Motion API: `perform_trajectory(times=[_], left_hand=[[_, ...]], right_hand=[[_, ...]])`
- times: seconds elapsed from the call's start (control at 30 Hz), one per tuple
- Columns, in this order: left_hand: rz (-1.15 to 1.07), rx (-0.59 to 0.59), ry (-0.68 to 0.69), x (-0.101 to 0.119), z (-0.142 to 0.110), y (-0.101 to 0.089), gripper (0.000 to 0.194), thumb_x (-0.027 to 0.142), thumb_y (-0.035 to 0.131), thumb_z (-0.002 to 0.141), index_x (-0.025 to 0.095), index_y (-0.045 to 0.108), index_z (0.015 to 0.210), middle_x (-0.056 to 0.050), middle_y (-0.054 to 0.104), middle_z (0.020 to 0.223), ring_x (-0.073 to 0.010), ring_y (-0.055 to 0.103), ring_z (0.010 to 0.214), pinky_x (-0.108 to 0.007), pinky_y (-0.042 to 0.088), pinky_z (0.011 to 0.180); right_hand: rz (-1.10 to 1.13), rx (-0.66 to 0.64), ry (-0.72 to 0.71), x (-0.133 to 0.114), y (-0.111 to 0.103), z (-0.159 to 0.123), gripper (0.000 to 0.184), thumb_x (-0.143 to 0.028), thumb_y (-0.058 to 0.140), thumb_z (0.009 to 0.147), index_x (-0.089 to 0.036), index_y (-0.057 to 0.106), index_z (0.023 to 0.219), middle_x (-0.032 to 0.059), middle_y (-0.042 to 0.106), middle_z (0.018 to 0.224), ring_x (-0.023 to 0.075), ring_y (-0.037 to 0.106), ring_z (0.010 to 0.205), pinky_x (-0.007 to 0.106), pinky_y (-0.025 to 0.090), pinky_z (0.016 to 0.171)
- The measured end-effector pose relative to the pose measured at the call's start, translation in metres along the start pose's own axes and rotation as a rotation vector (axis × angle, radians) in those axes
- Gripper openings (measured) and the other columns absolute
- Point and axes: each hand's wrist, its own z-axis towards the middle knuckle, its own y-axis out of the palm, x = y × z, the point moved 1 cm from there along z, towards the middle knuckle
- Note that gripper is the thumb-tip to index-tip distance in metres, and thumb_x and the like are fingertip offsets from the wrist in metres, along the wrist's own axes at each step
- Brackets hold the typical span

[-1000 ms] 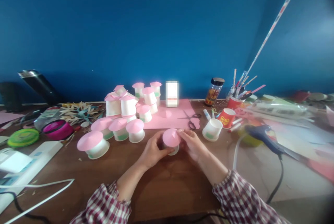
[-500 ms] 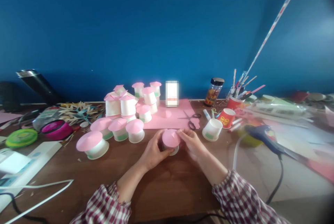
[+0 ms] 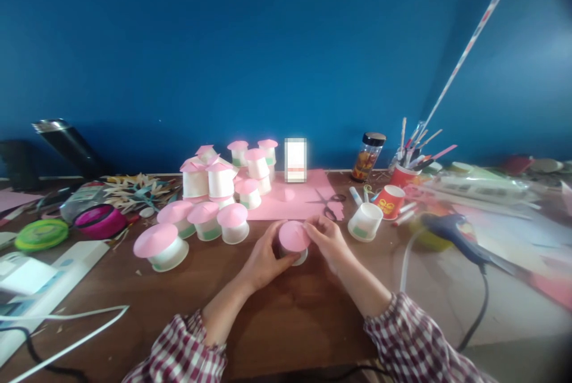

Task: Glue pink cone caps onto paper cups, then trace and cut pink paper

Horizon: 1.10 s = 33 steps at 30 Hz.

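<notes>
In front of me a small paper cup [image 3: 300, 257] stands upside down on the brown table, topped by a pink paper cone [image 3: 294, 236]. My left hand [image 3: 267, 255] wraps round the cup from the left, its thumb across the front. With thumb and fingertips, my right hand [image 3: 328, 239] pinches the right edge of the pink cone. To the left are several cups with pink roofs, such as a nearby roofed cup [image 3: 233, 223] and one farther left [image 3: 161, 246]. A bare white paper cup [image 3: 365, 222] sits to the right, also upside down.
Black-handled scissors [image 3: 328, 201] lie on pink paper [image 3: 286, 210] at the back. On the right are a blue glue gun [image 3: 456, 234] with its cord, a red cup [image 3: 389, 201] and a pen holder [image 3: 404, 176]. A power strip [image 3: 67, 282] and cables occupy the left.
The view has shifted very slightly. Both hands keep their places on the cup and the pink cone, with hardly any visible movement.
</notes>
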Motion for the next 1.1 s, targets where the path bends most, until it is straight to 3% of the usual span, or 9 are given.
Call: perform_trajectory(times=[0.17,0.27,0.33,0.4,0.6,0.73,1.1], left_hand=[[-0.021,-0.088,0.009,0.000,-0.004,-0.004,0.083,0.037,0.076,0.065,0.021,0.036,0.137,-0.012,0.041,0.142,-0.0311,0.038,0.131,-0.045,0.031,0.109],[-0.119,-0.109,-0.093,-0.003,-0.005,-0.007,0.090,0.046,0.071,0.070,0.020,0.025,0.144,-0.014,0.027,0.151,-0.0331,0.022,0.140,-0.048,0.022,0.113],[-0.214,-0.086,-0.182,-0.004,-0.004,-0.007,0.085,0.052,0.062,0.078,0.021,0.021,0.146,-0.014,0.026,0.152,-0.0329,0.020,0.141,-0.049,0.022,0.112],[-0.258,-0.042,-0.271,-0.003,-0.002,-0.005,0.084,0.056,0.058,0.079,0.022,0.021,0.146,-0.014,0.028,0.151,-0.0335,0.021,0.140,-0.050,0.022,0.112],[-0.212,0.062,-0.388,0.007,0.007,0.007,0.092,0.055,0.072,0.067,0.023,0.031,0.142,-0.012,0.033,0.148,-0.0333,0.031,0.135,-0.046,0.028,0.109],[-0.176,0.154,-0.380,0.008,0.010,0.014,0.095,0.051,0.078,0.061,0.019,0.034,0.139,-0.015,0.041,0.142,-0.0325,0.039,0.130,-0.045,0.033,0.107],[-0.152,0.160,-0.370,0.016,0.010,0.017,0.080,0.039,0.075,0.066,0.016,0.039,0.133,-0.014,0.050,0.132,-0.0300,0.045,0.125,-0.042,0.038,0.103]], right_hand=[[-0.064,0.005,-0.049,-0.002,-0.001,0.000,0.019,-0.035,0.069,0.066,-0.018,0.060,0.066,-0.0014,0.055,0.060,0.0117,0.046,0.056,0.025,0.036,0.053],[-0.083,-0.006,-0.059,-0.002,-0.002,0.001,0.021,-0.037,0.068,0.066,-0.018,0.060,0.065,-0.0013,0.056,0.058,0.0122,0.047,0.055,0.025,0.036,0.052],[-0.090,-0.013,-0.062,-0.001,-0.003,0.002,0.021,-0.038,0.069,0.066,-0.018,0.060,0.066,-0.0014,0.055,0.057,0.0123,0.047,0.054,0.026,0.036,0.052],[-0.095,-0.019,-0.063,-0.001,-0.003,0.002,0.021,-0.037,0.069,0.066,-0.018,0.060,0.067,-0.0015,0.055,0.058,0.0121,0.047,0.054,0.026,0.036,0.052],[-0.077,-0.030,-0.046,0.001,-0.003,0.000,0.019,-0.035,0.067,0.070,-0.018,0.059,0.073,-0.0013,0.057,0.061,0.0125,0.050,0.055,0.026,0.038,0.053],[-0.071,-0.049,-0.053,0.002,-0.003,0.000,0.020,-0.035,0.068,0.070,-0.018,0.059,0.073,-0.0007,0.058,0.061,0.0136,0.052,0.055,0.027,0.040,0.054],[-0.127,-0.022,-0.088,0.001,-0.006,0.002,0.024,-0.037,0.069,0.067,-0.017,0.059,0.073,-0.0010,0.057,0.061,0.0124,0.051,0.055,0.025,0.040,0.053]])
